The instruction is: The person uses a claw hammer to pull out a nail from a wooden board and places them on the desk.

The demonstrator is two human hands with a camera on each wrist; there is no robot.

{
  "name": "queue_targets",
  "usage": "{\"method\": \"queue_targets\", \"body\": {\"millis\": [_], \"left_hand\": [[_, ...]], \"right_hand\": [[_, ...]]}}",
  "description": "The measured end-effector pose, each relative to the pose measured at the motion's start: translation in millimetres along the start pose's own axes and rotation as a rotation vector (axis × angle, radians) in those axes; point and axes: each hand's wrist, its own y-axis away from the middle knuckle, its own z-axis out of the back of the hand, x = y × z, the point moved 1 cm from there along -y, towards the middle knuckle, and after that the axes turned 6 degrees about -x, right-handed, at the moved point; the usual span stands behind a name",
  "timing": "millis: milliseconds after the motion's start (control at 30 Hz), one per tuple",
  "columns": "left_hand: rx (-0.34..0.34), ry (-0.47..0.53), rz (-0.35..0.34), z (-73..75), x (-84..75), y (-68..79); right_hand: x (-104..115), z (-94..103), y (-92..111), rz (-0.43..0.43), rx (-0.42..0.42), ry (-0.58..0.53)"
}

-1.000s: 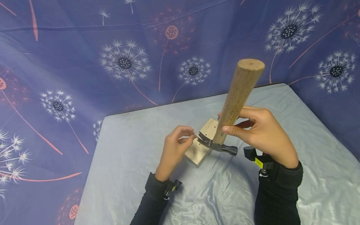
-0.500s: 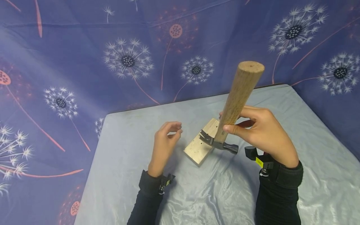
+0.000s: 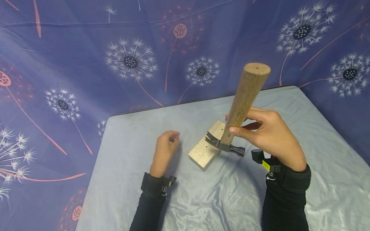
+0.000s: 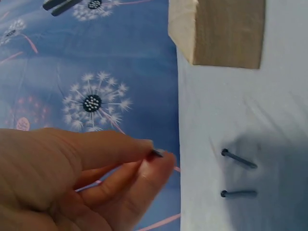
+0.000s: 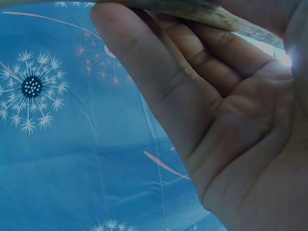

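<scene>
My right hand (image 3: pixel 266 136) grips a claw hammer (image 3: pixel 247 93) low on its wooden handle, close to the head. The handle points up, and the dark metal head hangs over a pale wooden block (image 3: pixel 202 156) with small dark holes. To the left of the block, my left hand (image 3: pixel 164 150) is low over the cloth. Its thumb and finger pinch a small dark metal piece, apparently a nail (image 4: pixel 157 153), mostly hidden by the fingertips. Two nails, an upper nail (image 4: pixel 239 159) and a lower nail (image 4: pixel 239 194), lie on the cloth in the left wrist view.
A light blue satin cloth (image 3: pixel 138 134) covers the table, wrinkled near the front. Behind it and at the sides hangs a blue-purple curtain (image 3: pixel 162 64) printed with dandelions. The table's back edge meets the curtain.
My left hand has drawn away from the hammer claw, leftward, and then come down toward the cloth. My right hand and the hammer have barely moved; the block stays in place.
</scene>
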Motion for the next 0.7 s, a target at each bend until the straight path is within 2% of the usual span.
{"method": "queue_targets", "body": {"millis": [100, 233, 500, 700], "left_hand": [[0.031, -0.03, 0.065, -1.4, 4.3, -0.2], [0.058, -0.083, 0.106, -4.2, 9.9, 0.6], [0.105, -0.178, 0.07, -6.9, 19.3, 3.9], [0.137, -0.188, 0.1, -7.3, 23.0, 3.3]], "right_hand": [[0.4, -0.1, -0.8, 0.002, 0.002, 0.005], [0.5, -0.5, -1.9, 0.001, 0.003, 0.008], [-1.4, -1.1, -3.5, 0.008, 0.002, 0.017], [-2.1, -1.2, -5.1, -0.016, -0.012, 0.017]]}}
